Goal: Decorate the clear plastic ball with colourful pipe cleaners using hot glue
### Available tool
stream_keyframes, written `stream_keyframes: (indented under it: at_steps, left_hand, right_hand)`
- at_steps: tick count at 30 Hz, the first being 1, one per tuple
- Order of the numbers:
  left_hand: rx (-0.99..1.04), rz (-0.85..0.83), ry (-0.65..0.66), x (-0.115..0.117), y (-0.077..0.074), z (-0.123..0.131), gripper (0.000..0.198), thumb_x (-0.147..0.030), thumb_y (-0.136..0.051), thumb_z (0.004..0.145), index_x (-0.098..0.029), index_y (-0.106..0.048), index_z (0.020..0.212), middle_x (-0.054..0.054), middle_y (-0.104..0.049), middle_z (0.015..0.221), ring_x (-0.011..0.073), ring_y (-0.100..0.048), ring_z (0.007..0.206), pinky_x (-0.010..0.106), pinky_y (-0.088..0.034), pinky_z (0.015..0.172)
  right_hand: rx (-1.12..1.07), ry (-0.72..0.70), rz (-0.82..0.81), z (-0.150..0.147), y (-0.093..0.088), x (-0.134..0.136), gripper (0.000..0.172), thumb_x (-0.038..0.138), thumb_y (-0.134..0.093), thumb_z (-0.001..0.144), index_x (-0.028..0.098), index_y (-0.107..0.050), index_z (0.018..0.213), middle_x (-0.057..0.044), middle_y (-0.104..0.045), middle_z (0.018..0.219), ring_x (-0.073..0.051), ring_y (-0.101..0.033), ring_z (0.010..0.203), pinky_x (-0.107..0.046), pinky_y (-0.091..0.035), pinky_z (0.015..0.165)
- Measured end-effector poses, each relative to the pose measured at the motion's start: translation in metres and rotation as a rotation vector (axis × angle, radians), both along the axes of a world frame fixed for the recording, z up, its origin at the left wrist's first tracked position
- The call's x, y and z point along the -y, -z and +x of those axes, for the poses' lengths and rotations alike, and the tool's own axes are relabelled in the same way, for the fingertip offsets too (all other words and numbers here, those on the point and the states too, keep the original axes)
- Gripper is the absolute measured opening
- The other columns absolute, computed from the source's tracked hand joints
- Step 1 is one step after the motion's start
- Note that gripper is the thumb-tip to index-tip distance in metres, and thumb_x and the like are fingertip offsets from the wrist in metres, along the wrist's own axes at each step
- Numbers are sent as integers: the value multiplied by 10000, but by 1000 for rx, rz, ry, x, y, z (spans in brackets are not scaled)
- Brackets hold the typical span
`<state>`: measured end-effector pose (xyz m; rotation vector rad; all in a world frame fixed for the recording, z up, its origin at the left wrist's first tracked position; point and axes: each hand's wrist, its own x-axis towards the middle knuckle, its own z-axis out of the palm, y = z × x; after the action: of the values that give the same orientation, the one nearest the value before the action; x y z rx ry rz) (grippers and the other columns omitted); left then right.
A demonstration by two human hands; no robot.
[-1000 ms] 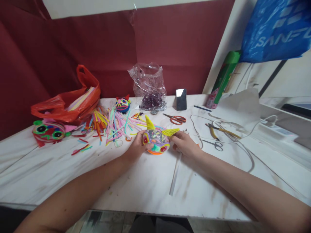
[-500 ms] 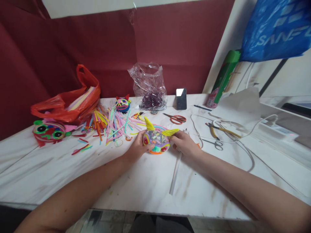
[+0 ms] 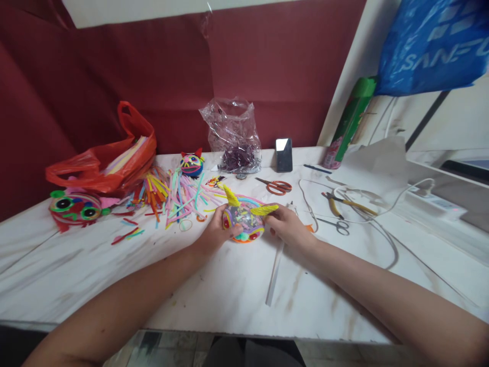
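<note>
Left hand (image 3: 217,229) curled round horned craft ball (image 3: 248,220), between front and back edges of table (image 3: 221,295); right hand (image 3: 286,225) fingers bent against yellow horn (image 3: 263,210), can't tell if gripping

White letters "SAN" (image 3: 419,62) on the blue bag (image 3: 431,30), upper right of the green can (image 3: 349,122), next letter F or E, last one cut off
</note>
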<state>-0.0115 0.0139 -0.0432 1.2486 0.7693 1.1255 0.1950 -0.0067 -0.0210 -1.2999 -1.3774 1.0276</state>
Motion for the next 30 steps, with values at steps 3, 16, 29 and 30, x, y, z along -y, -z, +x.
stream_keyframes:
  at_steps: [3,16,29,30]
  left_hand:
    - [3,-7,3,0,0,0,715,-229,-829,605,-223,-500,1239,84,-630,1196,292,-600,1130,424,-481,970]
    - [-9,-22,-9,3,-5,1,736,-279,-842,603,-225,-484,1244,84,-637,1200,278,-616,1106,395,-483,948]
    - [68,-109,-7,6,-11,3,727,-243,-825,588,-233,-473,1224,63,-678,1114,253,-654,1027,381,-497,919]
    - [103,-127,1,5,-12,3,707,-248,-813,601,-229,-474,1221,67,-678,1121,253,-654,1030,390,-496,928]
  right_hand:
    - [-9,5,9,0,1,-1,226,258,-565,663,205,-637,871,31,-580,679,-127,-495,570,-243,-361,497]
    - [-4,16,17,-3,-5,2,260,269,-565,644,204,-638,884,29,-582,675,-141,-516,601,-250,-384,516]
    - [-56,-22,-22,-6,-13,9,305,339,-607,649,193,-638,914,0,-620,793,-116,-489,578,-249,-364,493]
    - [-87,-20,-26,-6,-15,10,314,355,-607,663,196,-638,932,-2,-625,819,-108,-482,564,-247,-360,485]
